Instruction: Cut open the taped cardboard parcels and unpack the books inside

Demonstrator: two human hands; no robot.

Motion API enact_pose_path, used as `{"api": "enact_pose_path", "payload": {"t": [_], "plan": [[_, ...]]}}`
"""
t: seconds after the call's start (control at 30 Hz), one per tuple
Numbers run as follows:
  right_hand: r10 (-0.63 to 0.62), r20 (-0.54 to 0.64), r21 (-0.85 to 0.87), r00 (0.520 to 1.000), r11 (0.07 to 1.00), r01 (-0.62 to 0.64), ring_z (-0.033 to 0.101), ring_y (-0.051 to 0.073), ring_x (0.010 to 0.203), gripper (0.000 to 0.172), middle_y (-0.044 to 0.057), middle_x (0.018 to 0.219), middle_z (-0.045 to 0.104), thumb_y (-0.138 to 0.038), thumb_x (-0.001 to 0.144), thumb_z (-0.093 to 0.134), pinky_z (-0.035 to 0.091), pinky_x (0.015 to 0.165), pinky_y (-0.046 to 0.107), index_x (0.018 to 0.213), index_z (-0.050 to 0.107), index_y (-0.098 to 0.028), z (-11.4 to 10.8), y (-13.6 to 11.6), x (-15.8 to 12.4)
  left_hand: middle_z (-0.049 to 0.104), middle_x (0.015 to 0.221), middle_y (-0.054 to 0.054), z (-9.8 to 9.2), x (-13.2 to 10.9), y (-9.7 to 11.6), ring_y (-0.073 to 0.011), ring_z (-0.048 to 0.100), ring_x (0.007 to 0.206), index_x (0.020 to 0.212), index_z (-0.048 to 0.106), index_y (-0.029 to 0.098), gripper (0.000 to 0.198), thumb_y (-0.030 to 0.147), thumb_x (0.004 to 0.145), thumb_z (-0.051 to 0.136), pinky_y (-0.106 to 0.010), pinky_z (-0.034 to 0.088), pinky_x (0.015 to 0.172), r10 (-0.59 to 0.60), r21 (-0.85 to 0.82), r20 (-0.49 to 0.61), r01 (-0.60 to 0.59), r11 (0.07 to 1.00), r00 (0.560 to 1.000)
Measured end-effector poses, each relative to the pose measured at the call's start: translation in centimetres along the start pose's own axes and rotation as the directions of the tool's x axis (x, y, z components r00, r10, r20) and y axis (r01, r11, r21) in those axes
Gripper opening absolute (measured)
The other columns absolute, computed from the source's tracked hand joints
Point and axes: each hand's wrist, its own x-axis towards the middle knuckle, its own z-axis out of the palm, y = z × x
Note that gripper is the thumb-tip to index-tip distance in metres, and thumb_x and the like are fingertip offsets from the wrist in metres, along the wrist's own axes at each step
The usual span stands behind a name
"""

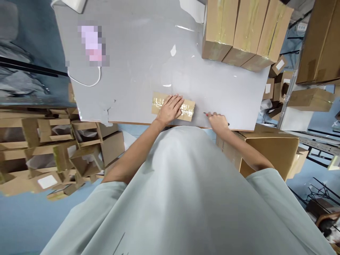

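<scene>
A small cardboard box (188,110) with shiny clear tape along its top lies near the front edge of the grey table. My left hand (171,108) rests flat on it, fingers stretched out across the tape and covering its middle. To the right of the box and apart from it, my right hand (218,121) is closed around a slim black-and-red tool (206,114). Its thin tip points left toward the box, and a dark end shows behind the hand. Whether it is a pen or a cutter I cannot tell.
Three taped cartons (239,32) stand at the table's back right. A blurred-out item (91,42) with a white cable (90,85) lies at the left. Open cardboard boxes (53,141) are stacked left of the table, and a large open carton (268,148) stands below its right corner.
</scene>
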Motion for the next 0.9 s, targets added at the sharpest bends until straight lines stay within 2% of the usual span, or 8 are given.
{"api": "enact_pose_path", "payload": {"t": [0.07,0.13,0.23,0.3,0.4,0.5,0.67,0.9], "plan": [[0.078,0.031,0.059,0.997,0.995,-0.079,0.081,0.036,0.114,0.039,0.027,0.127,0.079,-0.018,0.117,0.046,0.057,0.097,0.044,0.148,0.070,-0.016,0.9,2.7,-0.1,0.063,0.168,-0.017,0.0,0.0,0.2,-0.0418,0.047,0.168,0.156,0.068,0.022,0.060,0.040,0.100,0.062,-0.072,0.022,0.144,-0.001,0.002,0.003,0.001,1.000,1.000],[0.136,-0.071,0.159,0.988,0.980,-0.123,0.081,0.036,0.112,0.036,0.024,0.128,0.081,-0.025,0.116,0.054,0.057,0.098,0.045,0.148,0.072,-0.020,2.1,4.9,0.0,0.064,0.167,-0.017,-0.1,0.1,0.5,-0.0417,0.047,0.167,0.156,0.068,0.022,0.059,0.039,0.100,0.061,-0.073,0.022,0.144,-0.001,0.009,0.009,0.001,1.000,1.000],[0.201,-0.168,0.454,0.965,0.885,-0.105,0.081,0.034,0.106,0.029,0.016,0.117,0.086,-0.037,0.112,0.065,0.059,0.092,0.040,0.132,0.079,-0.023,4.4,5.7,1.4,0.064,0.167,-0.017,-0.4,0.3,0.8,-0.0413,0.048,0.167,0.158,0.067,0.022,0.059,0.037,0.101,0.060,-0.073,0.021,0.145,-0.006,0.006,0.014,0.006,1.000,1.000],[0.255,-0.133,0.715,0.958,0.693,-0.085,0.081,0.029,0.090,0.029,0.012,0.101,0.086,-0.044,0.110,0.066,0.060,0.081,0.035,0.115,0.081,-0.020,5.8,4.1,3.2,0.063,0.167,-0.017,-0.9,0.2,0.9,-0.0412,0.048,0.167,0.160,0.066,0.023,0.060,0.038,0.102,0.060,-0.073,0.021,0.145,-0.013,-0.001,0.008,0.013,1.000,1.000],[0.351,-0.034,0.955,0.936,0.289,-0.074,0.076,0.021,0.069,0.038,0.007,0.092,0.083,-0.056,0.105,0.069,0.060,0.067,0.030,0.104,0.077,-0.019,6.9,-0.1,6.4,0.061,0.169,-0.016,-2.1,-0.2,0.6,-0.0404,0.046,0.168,0.164,0.062,0.024,0.061,0.046,0.107,0.056,-0.071,0.020,0.145,-0.025,-0.008,-0.041,0.024,1.000,0.999],[0.398,0.007,0.994,0.917,0.096,-0.050,0.075,0.020,0.066,0.043,0.002,0.074,0.075,-0.063,0.100,0.074,0.061,0.065,0.028,0.100,0.074,-0.020,6.5,-4.4,8.1,0.057,0.173,-0.017,-3.8,-1.1,-0.1,-0.0384,0.044,0.170,0.171,0.053,0.023,0.065,0.053,0.113,0.047,-0.068,0.022,0.145,-0.042,-0.019,-0.126,0.040,0.999,0.991],[0.416,-0.140,0.988,0.899,0.122,0.097,0.077,0.021,0.071,0.051,-0.001,0.073,0.068,-0.074,0.097,0.074,0.062,0.066,0.028,0.098,0.068,-0.024,3.5,-8.8,7.2,0.050,0.178,-0.021,-6.4,-2.7,-1.8,-0.0363,0.042,0.171,0.179,0.037,0.018,0.071,0.051,0.116,0.040,-0.061,0.030,0.144,-0.041,-0.062,-0.231,0.028,0.998,0.972],[0.461,-0.271,0.915,0.845,0.395,0.078,0.077,0.021,0.080,0.052,0.005,0.102,0.074,-0.072,0.104,0.067,0.066,0.074,0.031,0.114,0.073,-0.022,-0.8,-14.2,4.9,0.056,0.175,-0.017,-11.2,-4.5,-5.3,-0.0365,0.052,0.164,0.175,0.044,0.021,0.070,0.042,0.110,0.055,-0.059,0.043,0.139,-0.096,-0.176,-0.149,0.069,0.982,0.984]]}}
